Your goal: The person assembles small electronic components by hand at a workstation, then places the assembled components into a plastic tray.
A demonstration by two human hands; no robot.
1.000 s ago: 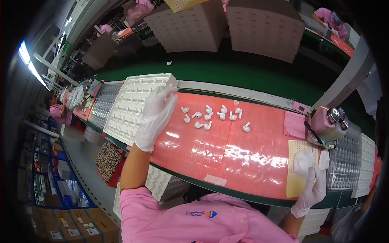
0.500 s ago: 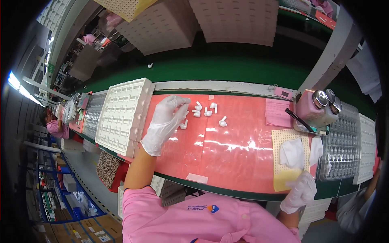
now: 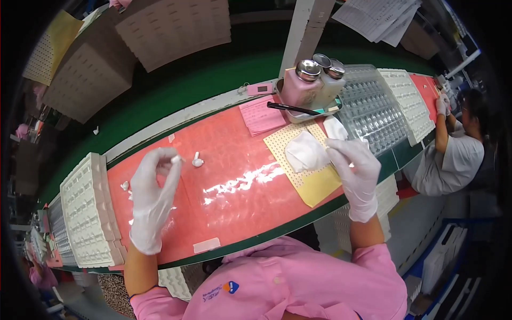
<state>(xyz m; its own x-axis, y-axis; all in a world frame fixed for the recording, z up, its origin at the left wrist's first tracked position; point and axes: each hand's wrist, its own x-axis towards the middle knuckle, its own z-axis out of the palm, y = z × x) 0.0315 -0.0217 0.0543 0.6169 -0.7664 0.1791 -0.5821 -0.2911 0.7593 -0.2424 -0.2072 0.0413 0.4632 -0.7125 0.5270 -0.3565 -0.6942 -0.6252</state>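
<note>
My left hand [image 3: 151, 200], in a white glove, is raised over the left part of the pink work mat [image 3: 229, 186]. Its thumb and forefinger pinch a small white earbud [image 3: 176, 159], mostly covered by the fingertips. Just right of them, another white earbud [image 3: 198, 159] lies on the mat. More earbuds [image 3: 125, 185] lie left of this hand, partly hidden by it. My right hand [image 3: 358, 173], also gloved, hovers by the right edge of a folded white cloth [image 3: 306, 152]. Its fingers are closed together, and what they hold, if anything, cannot be made out.
A white moulded tray stack [image 3: 85, 210] stands at the left. Beyond the cloth are a yellow dotted sheet [image 3: 312, 191], pink notes [image 3: 260, 114], a black pen [image 3: 290, 108] and pump bottles [image 3: 303, 85] in a holder. Clear trays [image 3: 370, 101] lie farther right, with a co-worker [image 3: 453, 141] beyond.
The view has swung to the right. My left hand has closed on an earbud and moved off the group. My right hand has risen from the table's front edge to beside the white cloth.
</note>
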